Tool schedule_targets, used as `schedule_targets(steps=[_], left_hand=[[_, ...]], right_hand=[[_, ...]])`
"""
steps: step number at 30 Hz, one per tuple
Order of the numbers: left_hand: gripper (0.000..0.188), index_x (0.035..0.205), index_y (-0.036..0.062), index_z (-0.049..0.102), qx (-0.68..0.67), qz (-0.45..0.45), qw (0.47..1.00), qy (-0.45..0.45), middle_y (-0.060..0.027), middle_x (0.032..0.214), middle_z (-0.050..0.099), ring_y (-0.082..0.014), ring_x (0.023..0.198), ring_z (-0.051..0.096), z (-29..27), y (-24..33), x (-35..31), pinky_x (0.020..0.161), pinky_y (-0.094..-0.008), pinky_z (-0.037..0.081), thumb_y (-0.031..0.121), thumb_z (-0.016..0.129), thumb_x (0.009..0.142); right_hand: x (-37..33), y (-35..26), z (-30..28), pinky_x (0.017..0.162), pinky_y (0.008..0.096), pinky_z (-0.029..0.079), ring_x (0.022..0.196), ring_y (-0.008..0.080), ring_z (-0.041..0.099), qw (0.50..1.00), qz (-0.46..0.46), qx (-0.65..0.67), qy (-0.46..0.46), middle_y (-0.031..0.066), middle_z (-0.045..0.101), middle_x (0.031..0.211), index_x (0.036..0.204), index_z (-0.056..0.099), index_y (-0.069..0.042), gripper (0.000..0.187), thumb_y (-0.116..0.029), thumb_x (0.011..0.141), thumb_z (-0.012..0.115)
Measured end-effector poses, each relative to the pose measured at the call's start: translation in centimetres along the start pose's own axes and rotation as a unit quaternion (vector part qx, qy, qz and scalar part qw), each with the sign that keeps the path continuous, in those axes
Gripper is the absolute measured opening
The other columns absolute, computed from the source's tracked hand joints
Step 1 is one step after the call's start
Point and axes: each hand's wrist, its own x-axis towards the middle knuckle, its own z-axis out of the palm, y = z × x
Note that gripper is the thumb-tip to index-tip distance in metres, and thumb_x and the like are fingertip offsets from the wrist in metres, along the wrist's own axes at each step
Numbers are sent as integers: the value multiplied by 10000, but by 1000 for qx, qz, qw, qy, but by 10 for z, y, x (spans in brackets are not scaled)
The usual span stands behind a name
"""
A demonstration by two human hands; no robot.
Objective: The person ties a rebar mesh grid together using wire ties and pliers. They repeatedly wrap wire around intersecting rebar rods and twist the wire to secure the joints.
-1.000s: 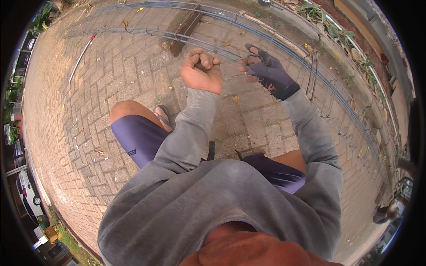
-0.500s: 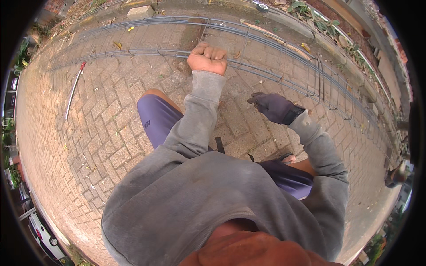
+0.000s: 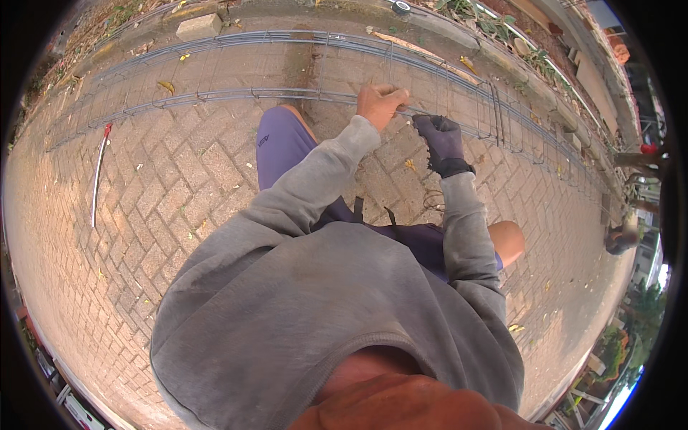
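Dark lettering (image 3: 264,141) on purple shorts (image 3: 281,159)

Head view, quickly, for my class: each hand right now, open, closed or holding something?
Left hand: curled near the metal frame; whether holding cannot be told.
Right hand: gloved, closed; contents cannot be told.

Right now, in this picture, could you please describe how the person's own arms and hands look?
Both arms wear long grey sleeves with paler, worn-looking patches; the left one ends in a ribbed cuff. The left hand is bare. The right hand wears a dark, purplish glove with a black band at the wrist.
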Motion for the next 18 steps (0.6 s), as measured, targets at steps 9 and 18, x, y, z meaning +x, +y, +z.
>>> schedule_targets(steps=[9, 18], left_hand=[[416, 907, 145, 813, 453, 227, 851, 139, -137, 924, 790, -384, 840, 751, -8, 107, 110, 837, -505, 591, 550, 722, 881], [203, 987, -2, 775, -210, 109, 921, -310, -88, 907, 768, -193, 814, 728, -17, 119, 86, 761, -335, 582, 191, 710, 977]], right_hand=[[8, -136, 6, 615, 323, 486, 669, 127, 617, 900, -330, -280, 54, 11, 702, 766, 1014, 777, -15, 280, -278, 931, 729], [0, -137, -13, 517, 278, 403, 676, 107, 630, 993, -83, 80, 21, 14, 656, 710, 1092, 766, -3, 282, -251, 965, 721]])
